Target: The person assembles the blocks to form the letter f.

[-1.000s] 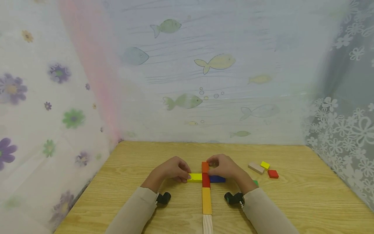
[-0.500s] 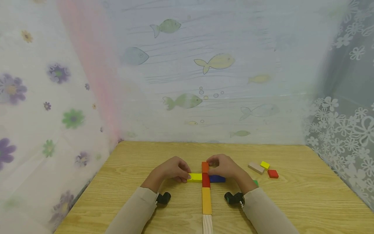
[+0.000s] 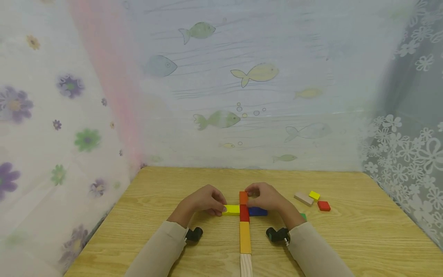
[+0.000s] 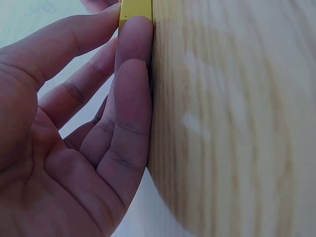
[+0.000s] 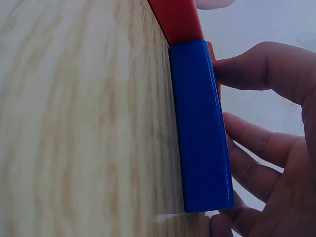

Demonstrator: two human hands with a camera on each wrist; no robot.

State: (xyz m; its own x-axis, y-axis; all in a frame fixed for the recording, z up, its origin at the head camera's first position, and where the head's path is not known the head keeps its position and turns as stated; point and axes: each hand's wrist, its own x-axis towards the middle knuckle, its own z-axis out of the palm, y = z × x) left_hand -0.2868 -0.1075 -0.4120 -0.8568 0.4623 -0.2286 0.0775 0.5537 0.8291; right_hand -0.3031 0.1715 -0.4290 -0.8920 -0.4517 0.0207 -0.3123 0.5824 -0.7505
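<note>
In the head view, several blocks form a cross on the table: orange (image 3: 243, 197) at the far end, red (image 3: 244, 213) at the crossing, then amber (image 3: 245, 237) and plain wood (image 3: 246, 265) nearest me. My left hand (image 3: 209, 201) pinches the outer end of the yellow block (image 3: 231, 210), the cross's left arm. Its thumb and fingers also meet the yellow block (image 4: 136, 9) in the left wrist view. Curled round the orange block's right side are the thumb and forefinger of my right hand (image 3: 265, 196), above the blue block (image 5: 200, 126). The right hand partly hides that block from above.
To the right lie a loose pale wood block (image 3: 303, 199), a small yellow block (image 3: 314, 195) and a red one (image 3: 323, 206). A green block (image 3: 303, 217) peeks out beside the right wrist. Fish-patterned sheeting (image 3: 214, 154) hangs behind the wooden table (image 3: 166, 179).
</note>
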